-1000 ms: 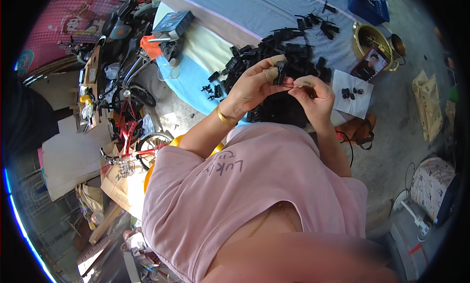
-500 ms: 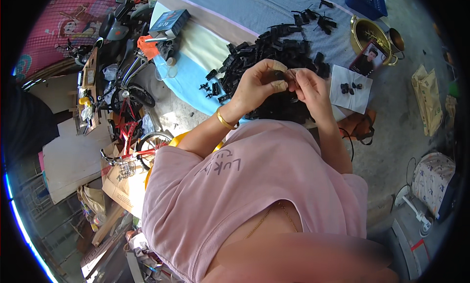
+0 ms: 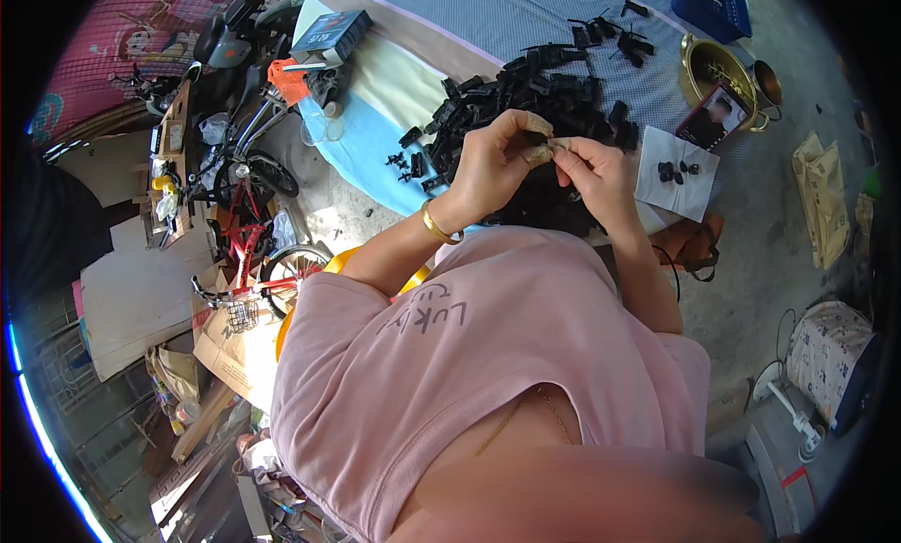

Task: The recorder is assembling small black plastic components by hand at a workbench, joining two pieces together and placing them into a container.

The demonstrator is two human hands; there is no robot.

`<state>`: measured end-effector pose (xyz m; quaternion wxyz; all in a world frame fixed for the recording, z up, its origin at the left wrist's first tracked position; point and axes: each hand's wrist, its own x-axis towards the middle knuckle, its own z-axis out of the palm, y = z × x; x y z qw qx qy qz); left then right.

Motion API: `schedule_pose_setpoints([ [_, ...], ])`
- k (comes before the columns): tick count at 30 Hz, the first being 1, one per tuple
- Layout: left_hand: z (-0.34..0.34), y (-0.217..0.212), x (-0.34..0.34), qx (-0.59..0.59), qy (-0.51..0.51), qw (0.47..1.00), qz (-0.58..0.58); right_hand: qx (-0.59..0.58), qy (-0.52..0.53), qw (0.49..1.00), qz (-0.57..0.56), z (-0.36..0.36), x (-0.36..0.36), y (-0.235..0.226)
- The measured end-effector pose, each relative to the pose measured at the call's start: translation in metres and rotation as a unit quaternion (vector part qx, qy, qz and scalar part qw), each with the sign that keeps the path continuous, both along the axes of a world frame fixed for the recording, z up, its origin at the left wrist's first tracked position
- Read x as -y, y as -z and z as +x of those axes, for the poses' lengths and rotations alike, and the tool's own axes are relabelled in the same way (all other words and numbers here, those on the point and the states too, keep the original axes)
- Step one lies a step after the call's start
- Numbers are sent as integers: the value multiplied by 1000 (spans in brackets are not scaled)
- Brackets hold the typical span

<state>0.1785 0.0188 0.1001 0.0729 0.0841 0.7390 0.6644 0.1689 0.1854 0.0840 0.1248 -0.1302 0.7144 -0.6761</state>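
My left hand (image 3: 495,166) has its thumb and fingers curled in a pinch around a small black part, mostly hidden by the fingers. Tape or finger covers wrap its thumb and a fingertip. Meeting it fingertip to fingertip, my right hand (image 3: 601,177) is also pinched, and what lies in its grip is too small to make out. Both hands hover over a big pile of black plastic parts (image 3: 526,97) on a cloth. Beside my right hand, a few small black pieces (image 3: 678,172) rest on a white paper sheet (image 3: 657,196).
Beyond the pile lie loose black parts (image 3: 633,45). To the right stand a brass-coloured pot (image 3: 692,69), a phone (image 3: 718,116) leaning on it, and a blue basket (image 3: 713,13). A blue box (image 3: 330,36) sits at the cloth's left. Bicycles (image 3: 246,247) stand farther left.
My right hand's fingers have shifted and now meet my left fingertips more closely. The whole view has moved slightly; the pile and the paper look unchanged.
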Motion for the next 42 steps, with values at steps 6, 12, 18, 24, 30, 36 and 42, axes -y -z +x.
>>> schedule_pose_setpoints([
  [6, -2, 0, 3, -79, -61, 990, -96, 39, -21, 999, -6, -6, 9, 8],
  [12, -15, 19, 26, -93, -79, 972, -201, -109, 33, 984, 135, -103, -4, 61],
  [18, -10, 18, 20, -96, -17, 935, -341, -116, 77, 841, 524, -188, -1, 137],
  [24, -25, 21, 33, -83, -16, 961, -264, -147, 59, 806, 570, -194, -11, 131],
  [30, -61, 20, 23, -121, -44, 980, -155, -101, 77, 985, 115, -129, 1, 47],
  [36, -73, 9, 15, 24, 119, 989, 83, 53, 13, 997, -45, -64, 10, 11],
  [42, -56, -7, 15, 113, 30, 977, 176, 55, 32, 988, -143, -40, -1, -1],
])
